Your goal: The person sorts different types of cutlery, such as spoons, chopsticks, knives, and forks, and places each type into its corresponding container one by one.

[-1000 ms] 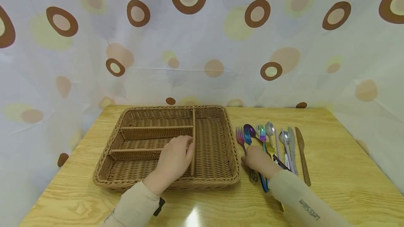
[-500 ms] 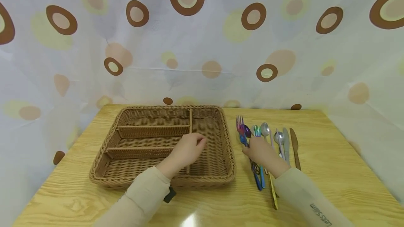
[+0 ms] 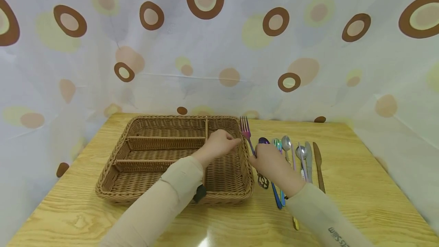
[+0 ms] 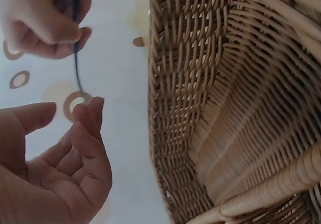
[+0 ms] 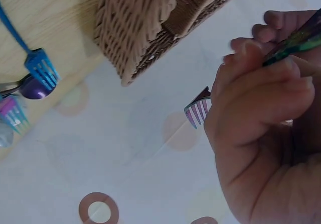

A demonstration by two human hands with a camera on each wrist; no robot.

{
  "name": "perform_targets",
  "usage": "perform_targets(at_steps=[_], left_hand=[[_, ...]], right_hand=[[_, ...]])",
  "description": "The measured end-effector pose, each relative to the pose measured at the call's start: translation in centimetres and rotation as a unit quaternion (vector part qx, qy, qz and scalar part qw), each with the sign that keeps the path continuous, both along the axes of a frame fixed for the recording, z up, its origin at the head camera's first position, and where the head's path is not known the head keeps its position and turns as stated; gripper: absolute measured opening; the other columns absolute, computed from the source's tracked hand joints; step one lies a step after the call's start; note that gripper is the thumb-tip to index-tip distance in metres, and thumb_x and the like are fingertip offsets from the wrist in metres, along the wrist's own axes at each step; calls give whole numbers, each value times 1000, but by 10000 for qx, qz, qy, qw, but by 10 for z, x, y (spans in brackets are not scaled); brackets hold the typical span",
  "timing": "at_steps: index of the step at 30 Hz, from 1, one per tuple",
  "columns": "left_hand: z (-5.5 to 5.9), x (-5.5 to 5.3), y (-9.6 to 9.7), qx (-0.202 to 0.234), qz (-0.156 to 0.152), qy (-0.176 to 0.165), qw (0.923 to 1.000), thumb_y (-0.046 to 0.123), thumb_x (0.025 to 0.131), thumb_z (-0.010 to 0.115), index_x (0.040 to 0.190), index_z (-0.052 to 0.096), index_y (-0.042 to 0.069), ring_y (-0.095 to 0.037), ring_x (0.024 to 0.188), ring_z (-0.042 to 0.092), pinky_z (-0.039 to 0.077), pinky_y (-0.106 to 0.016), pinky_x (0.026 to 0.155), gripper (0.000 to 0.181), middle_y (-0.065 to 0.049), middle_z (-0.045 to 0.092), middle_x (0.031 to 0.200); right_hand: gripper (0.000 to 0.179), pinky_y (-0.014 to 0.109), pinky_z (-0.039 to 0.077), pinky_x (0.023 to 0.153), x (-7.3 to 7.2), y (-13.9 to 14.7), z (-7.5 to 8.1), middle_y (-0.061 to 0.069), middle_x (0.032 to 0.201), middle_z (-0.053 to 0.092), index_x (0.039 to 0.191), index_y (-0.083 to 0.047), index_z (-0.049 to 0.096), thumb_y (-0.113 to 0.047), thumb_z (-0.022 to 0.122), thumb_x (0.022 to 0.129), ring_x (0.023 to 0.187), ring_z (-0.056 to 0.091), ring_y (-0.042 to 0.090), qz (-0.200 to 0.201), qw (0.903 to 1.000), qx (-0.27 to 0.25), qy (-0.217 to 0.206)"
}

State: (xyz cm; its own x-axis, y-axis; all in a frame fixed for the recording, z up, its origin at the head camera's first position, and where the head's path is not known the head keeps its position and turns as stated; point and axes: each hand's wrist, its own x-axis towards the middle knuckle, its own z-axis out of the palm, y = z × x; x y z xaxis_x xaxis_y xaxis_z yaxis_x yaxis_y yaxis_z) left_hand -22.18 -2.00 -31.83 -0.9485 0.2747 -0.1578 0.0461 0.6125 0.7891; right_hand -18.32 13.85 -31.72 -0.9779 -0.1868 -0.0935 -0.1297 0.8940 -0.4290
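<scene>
Between the thumb and fingers of my right hand is a purple iridescent fork, lifted beside the basket's right edge with its tines up. In the right wrist view the fork's handle shows across the fingers, and the palm hides its middle. My left hand hovers over the right compartment of the wicker basket. Its thumb and bent fingers are apart, with nothing held, close to the fork. The left wrist view shows the left hand just below the right hand.
Loose cutlery lies right of the basket: a blue fork, a purple spoon, a silver spoon, a brown knife and several more pieces. Dividers split the basket. A patterned cloth hangs behind the wooden table.
My right hand has picked the purple fork out of the cutlery and carried it up and left to the basket's edge. My left hand has moved right and away from me, toward the fork.
</scene>
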Motion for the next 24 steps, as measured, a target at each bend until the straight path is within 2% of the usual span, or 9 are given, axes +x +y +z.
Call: perform_targets(at_steps=[3, 5, 7, 9, 13, 16, 19, 22, 24], left_hand=[[-4, -4, 6, 435, 129, -301, 9985, 35, 93, 56, 88, 74, 0, -22, 83, 69, 54, -34, 77, 40, -14, 72, 94], [-6, -5, 10, 790, 251, -430, 9956, 33, 92, 59, 86, 74, -3, -21, 83, 69, 54, -34, 78, 39, -12, 73, 90], [-8, -6, 14, 1156, 455, -575, 9906, 28, 91, 61, 84, 74, -4, -18, 74, 68, 55, -34, 78, 36, -9, 72, 76], [-9, -7, 16, 1480, 642, -702, 9844, 24, 91, 61, 82, 73, -5, -11, 62, 63, 55, -31, 72, 32, -4, 66, 62], [-12, -9, 18, 1997, 849, -1197, 9688, 17, 92, 60, 91, 71, -7, -3, 50, 54, 50, -20, 58, 27, 5, 57, 54], [-12, -12, 16, 2106, 856, -1462, 9628, 14, 93, 58, 98, 68, -9, -3, 50, 53, 50, -18, 58, 26, 4, 57, 56], [-13, -19, 10, 2026, 900, -1551, 9627, 13, 94, 56, 102, 66, -9, -3, 51, 54, 52, -19, 61, 25, 3, 56, 58], [-15, -28, 3, 1848, 970, -1602, 9648, 13, 94, 55, 105, 64, -8, -3, 50, 53, 49, -17, 56, 25, 2, 55, 58], [-16, -33, -1, 1719, 1006, -1686, 9654, 13, 95, 54, 108, 63, -8, -4, 49, 52, 46, -16, 52, 26, 2, 55, 59]], right_hand=[[34, 19, 25, 42, 1, -6, 3, -5, 47, 30, 58, -13, 35, -8, 51, 88, 41, 27, 8, 43, 10000, -34, 7], [33, 19, 24, 41, 1, -10, 3, -4, 48, 31, 59, -13, 37, -10, 51, 88, 41, 27, 8, 59, 9999, 0, 90], [34, 19, 24, 41, 0, -13, 4, -3, 48, 32, 58, -13, 37, -12, 52, 89, 41, 28, 8, 46, 9999, 31, 148], [36, 19, 24, 40, 0, -14, 3, -3, 49, 32, 58, -13, 38, -14, 52, 90, 41, 30, 9, 54, 9998, 40, 198], [37, 18, 23, 40, 1, -16, 2, -4, 47, 32, 56, -14, 37, -13, 51, 91, 41, 29, 8, 144, 9997, -60, 213], [32, 19, 24, 41, 1, -18, 2, -4, 47, 34, 60, -10, 43, -12, 51, 91, 41, 30, 8, 159, 9998, -109, 112], [24, 21, 31, 43, 3, -16, 4, -1, 52, 46, 81, 1, 60, -19, 54, 92, 44, 39, 9, 68, 9999, -92, 40], [39, 25, 39, 48, 7, -10, 4, 4, 63, 59, 108, 7, 60, -29, 57, 93, 50, 49, 12, -32, 9999, -98, 53], [45, 28, 44, 52, 9, -5, 3, 7, 71, 64, 112, 7, 59, -33, 57, 93, 55, 55, 14, -58, 9999, -67, 107]])
